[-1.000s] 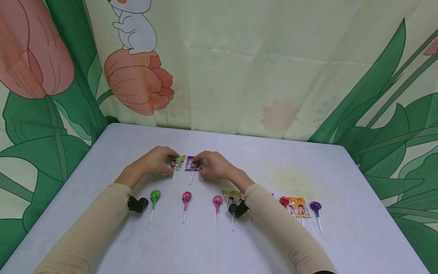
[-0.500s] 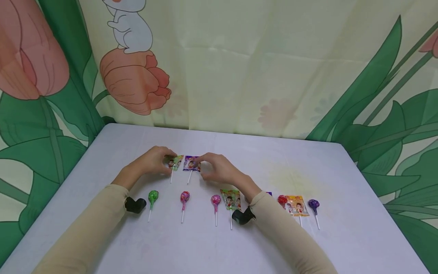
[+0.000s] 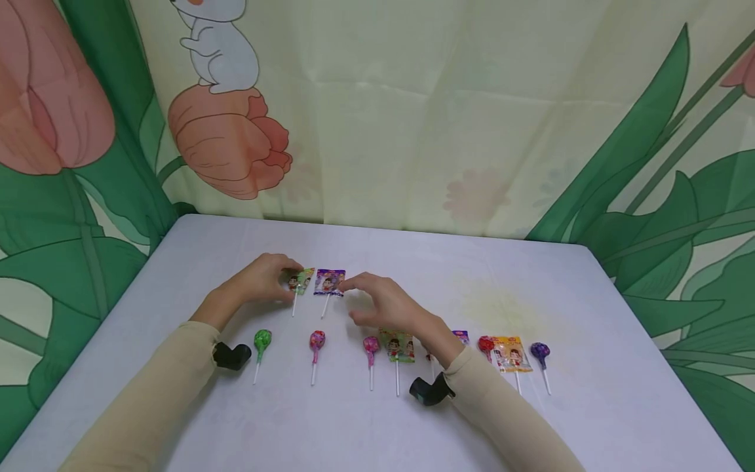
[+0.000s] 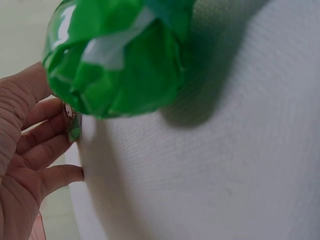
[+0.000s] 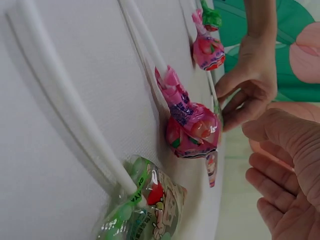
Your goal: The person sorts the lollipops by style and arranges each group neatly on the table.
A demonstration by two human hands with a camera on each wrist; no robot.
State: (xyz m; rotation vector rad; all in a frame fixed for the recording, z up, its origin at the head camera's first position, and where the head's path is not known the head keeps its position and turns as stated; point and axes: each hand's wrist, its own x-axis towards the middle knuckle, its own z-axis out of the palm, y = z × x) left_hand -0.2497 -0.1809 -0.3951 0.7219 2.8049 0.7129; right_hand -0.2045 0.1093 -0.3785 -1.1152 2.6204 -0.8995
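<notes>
In the head view, my left hand [image 3: 267, 278] holds the left side of a flat lollipop in a green-and-yellow wrapper [image 3: 303, 280], its white stick toward me. In the left wrist view, that wrapper [image 4: 74, 125] shows at the fingertips; a green ball lollipop [image 4: 117, 60] hides part of the hand. Just right of it lies a flat lollipop in a purple wrapper [image 3: 329, 281]. My right hand [image 3: 386, 301] has its thumb and fingers spread, the index fingertip at the purple wrapper's right edge. In the right wrist view, nothing is between its fingers [image 5: 272, 182].
Nearer me runs a row of lollipops: a green ball [image 3: 263, 339], two pink balls, a green flat one [image 3: 398, 346], a red ball [image 3: 486, 345], an orange flat one [image 3: 512, 354] and a purple ball [image 3: 539, 351]. My right forearm partly covers others. A printed curtain [image 3: 383, 131] hangs behind the table.
My right hand has drawn back right and toward me, its fingers coming off the purple-wrapped lollipop, which stays lying flat. My left hand has kept its place at the green-and-yellow one.
</notes>
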